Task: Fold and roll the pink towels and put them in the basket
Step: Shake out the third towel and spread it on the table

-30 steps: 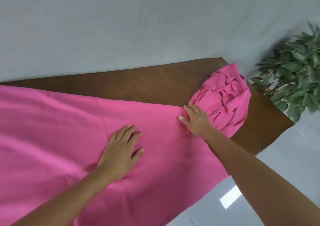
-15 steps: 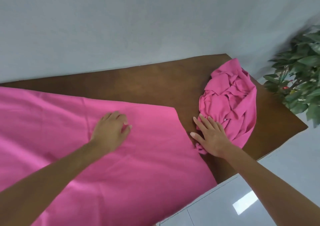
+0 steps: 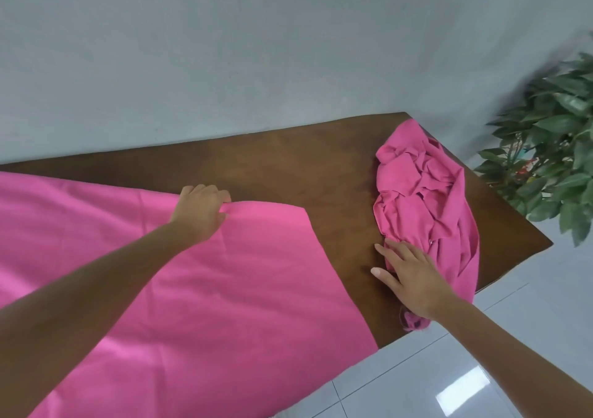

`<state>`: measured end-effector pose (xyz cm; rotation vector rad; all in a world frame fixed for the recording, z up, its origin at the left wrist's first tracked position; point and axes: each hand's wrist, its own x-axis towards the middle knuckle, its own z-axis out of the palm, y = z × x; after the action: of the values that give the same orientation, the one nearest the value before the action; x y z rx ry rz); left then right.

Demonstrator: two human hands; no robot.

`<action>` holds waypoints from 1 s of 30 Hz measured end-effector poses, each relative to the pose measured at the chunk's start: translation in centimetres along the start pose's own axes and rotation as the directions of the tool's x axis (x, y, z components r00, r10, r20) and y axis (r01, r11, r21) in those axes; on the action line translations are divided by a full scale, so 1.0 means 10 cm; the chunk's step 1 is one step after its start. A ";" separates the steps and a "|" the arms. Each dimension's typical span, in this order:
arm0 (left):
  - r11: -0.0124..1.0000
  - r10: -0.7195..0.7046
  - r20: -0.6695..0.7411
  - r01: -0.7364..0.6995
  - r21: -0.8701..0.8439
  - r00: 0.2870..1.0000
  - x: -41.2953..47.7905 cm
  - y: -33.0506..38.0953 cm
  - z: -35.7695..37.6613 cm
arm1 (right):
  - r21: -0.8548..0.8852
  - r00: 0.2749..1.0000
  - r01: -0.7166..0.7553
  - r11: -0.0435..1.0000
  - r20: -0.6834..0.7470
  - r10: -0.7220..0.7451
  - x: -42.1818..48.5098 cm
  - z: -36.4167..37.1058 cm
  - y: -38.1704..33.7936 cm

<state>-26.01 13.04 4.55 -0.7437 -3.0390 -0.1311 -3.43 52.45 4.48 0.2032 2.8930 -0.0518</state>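
A large pink towel (image 3: 224, 289) lies spread flat over the left and middle of the brown wooden table (image 3: 288, 164). My left hand (image 3: 200, 213) is at the towel's far edge, its fingers curled and pinching a small fold of the cloth there. A crumpled heap of pink towels (image 3: 426, 199) sits at the table's right end. My right hand (image 3: 407, 276) lies with straight fingers against the heap's near left side, partly on bare wood. No basket is in view.
A grey wall (image 3: 256, 48) runs directly behind the table. A leafy green plant (image 3: 552, 151) stands past the table's right corner. White glossy floor tiles (image 3: 449, 369) show below the table's near right edge.
My left hand slid from the towel's middle to its far edge and pinched it. My right hand left the flat towel's corner and now rests against the crumpled heap.
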 end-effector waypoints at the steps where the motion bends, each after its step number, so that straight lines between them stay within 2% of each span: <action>1: 1.000 0.017 -0.038 -0.017 -0.005 0.999 -0.03 -0.01 0.01 | 0.007 1.000 -0.001 1.000 -0.030 0.001 0.01 -0.01 -0.03; 4: 0.994 0.089 -0.194 -0.100 -0.047 0.977 -0.15 -0.07 -0.03 | 0.053 0.985 0.033 0.998 -0.168 -0.024 0.09 -0.04 -0.19; 6: 0.977 0.184 -0.316 -0.208 -0.046 0.931 -0.31 -0.09 -0.10 | 0.133 0.972 0.076 0.988 -0.232 -0.044 0.19 -0.08 -0.36; 8: 0.945 0.295 -0.394 -0.326 -0.014 0.871 -0.52 -0.08 -0.18 | 0.267 0.958 0.127 0.955 -0.284 -0.047 0.31 -0.14 -0.59; 10: 0.916 0.370 -0.405 -0.402 0.007 0.836 -0.77 -0.09 -0.20 | 0.424 0.949 0.169 0.890 -0.314 -0.031 0.43 -0.26 -0.86; 12: 0.898 0.405 -0.391 -0.440 0.000 0.826 -1.01 -0.15 -0.15 | 0.556 0.958 0.178 0.812 -0.285 -0.015 0.53 -0.40 -1.15; 14: 0.888 0.420 -0.366 -0.459 -0.023 0.830 -1.21 -0.25 -0.04 | 0.629 0.983 0.146 0.763 -0.178 -0.042 0.59 -0.50 -1.41; 17: 0.869 0.451 -0.308 -0.491 -0.064 0.838 -1.44 -0.36 0.13 | 0.595 0.991 0.123 0.794 -0.031 -0.130 0.65 -0.49 -1.71; 21: 0.863 0.437 -0.269 -0.484 -0.143 0.858 -1.55 -0.39 0.20 | 0.526 0.987 0.092 0.845 0.066 -0.148 0.67 -0.44 -1.93; 24: 0.864 0.404 -0.268 -0.461 -0.202 0.875 -1.48 -0.42 0.11 | 0.586 0.988 0.039 0.809 0.099 -0.120 0.68 -0.40 -2.01; 27: 0.903 0.307 -0.325 -0.382 -0.198 0.894 -1.29 -0.51 0.04 | 0.694 0.991 -0.045 0.718 0.122 -0.056 0.70 -0.39 -2.07; 30: 0.968 0.143 -0.291 -0.195 -0.158 0.946 -1.02 -0.67 0.00 | 0.828 0.992 -0.117 0.549 0.125 0.022 0.67 -0.40 -2.15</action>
<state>-20.02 2.44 3.70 -0.9087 -2.7075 -0.4779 -13.89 32.24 7.13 0.4559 2.4881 -1.4087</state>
